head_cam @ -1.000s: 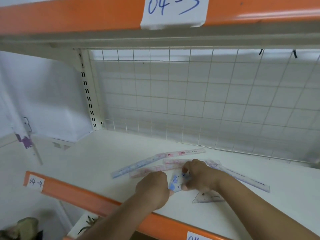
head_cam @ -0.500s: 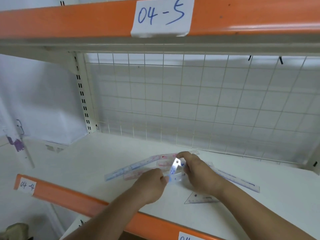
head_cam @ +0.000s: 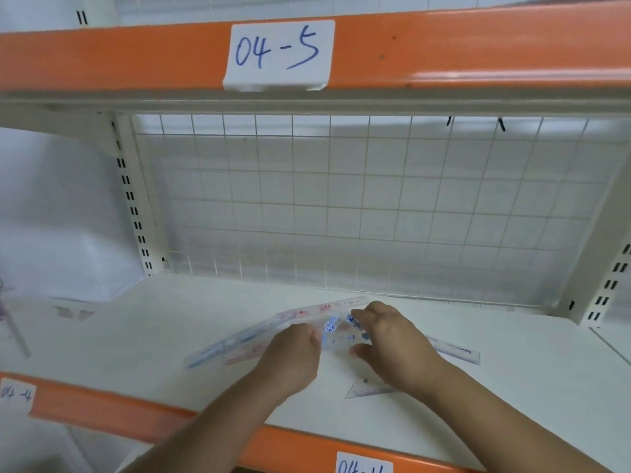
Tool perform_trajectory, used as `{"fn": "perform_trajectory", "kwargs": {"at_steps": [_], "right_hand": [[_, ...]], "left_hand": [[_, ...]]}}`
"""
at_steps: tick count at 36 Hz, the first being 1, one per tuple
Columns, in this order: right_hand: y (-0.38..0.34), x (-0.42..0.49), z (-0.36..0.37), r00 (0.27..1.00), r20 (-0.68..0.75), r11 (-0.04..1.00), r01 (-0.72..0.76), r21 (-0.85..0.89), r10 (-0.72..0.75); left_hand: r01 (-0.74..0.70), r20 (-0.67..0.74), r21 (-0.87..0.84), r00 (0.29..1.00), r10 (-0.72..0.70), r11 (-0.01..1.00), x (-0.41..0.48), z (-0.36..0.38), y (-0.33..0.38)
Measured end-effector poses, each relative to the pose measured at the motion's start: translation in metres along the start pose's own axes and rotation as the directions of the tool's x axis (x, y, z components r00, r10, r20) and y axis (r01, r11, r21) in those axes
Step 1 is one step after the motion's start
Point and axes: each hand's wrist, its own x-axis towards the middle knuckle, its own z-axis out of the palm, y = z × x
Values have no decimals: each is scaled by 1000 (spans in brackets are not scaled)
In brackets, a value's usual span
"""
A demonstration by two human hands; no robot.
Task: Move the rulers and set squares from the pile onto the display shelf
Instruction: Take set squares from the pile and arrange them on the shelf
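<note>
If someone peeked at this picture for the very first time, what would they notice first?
Probably the bright orange shelf beam across the top, with its white paper label reading 04-5 in blue pen. Next, the two hands in the middle of the white shelf: the left hand and right hand together hold a small clear set square with blue print. Long rulers lie beneath them, in front of a wire grid.

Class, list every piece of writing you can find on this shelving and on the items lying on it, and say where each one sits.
"04-5": handwritten in blue on the white paper label on the upper orange beam.
"04-4": on the paper label at the left of the lower orange beam, blurred but legible.
"04-": on the bottom label; the rest is cut off by the frame.
Print on the rulers and the set square: too small and blurred to read.
</note>
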Motion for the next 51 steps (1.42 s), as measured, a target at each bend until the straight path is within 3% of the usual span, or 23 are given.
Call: {"fn": "perform_trajectory", "kwargs": {"at_steps": [6,13,21,25,33,51], "right_hand": [[8,-20,-5,997,-39,997,-66,-48,64],[23,-53,-15,982,-47,974,-185,-133,180],[42,-89,-29,963,-70,951,-269,-155,261],[53,-106,-38,955,-102,945,-291,-149,278],[91,-154,-62,933,-132,918,-354,-180,334],[232,-318,-139,898,-130,879,-438,-187,420]], "left_hand": [[-142,-41,278,986,159,950,-4,3,3],[-251,-4,387,962,274,887,-9,11,13],[-380,99,606,908,408,699,-25,30,47],[-412,127,615,893,431,673,-27,41,64],[-489,147,505,861,487,711,-37,73,114],[-570,182,454,812,555,685,-117,208,275]]}}
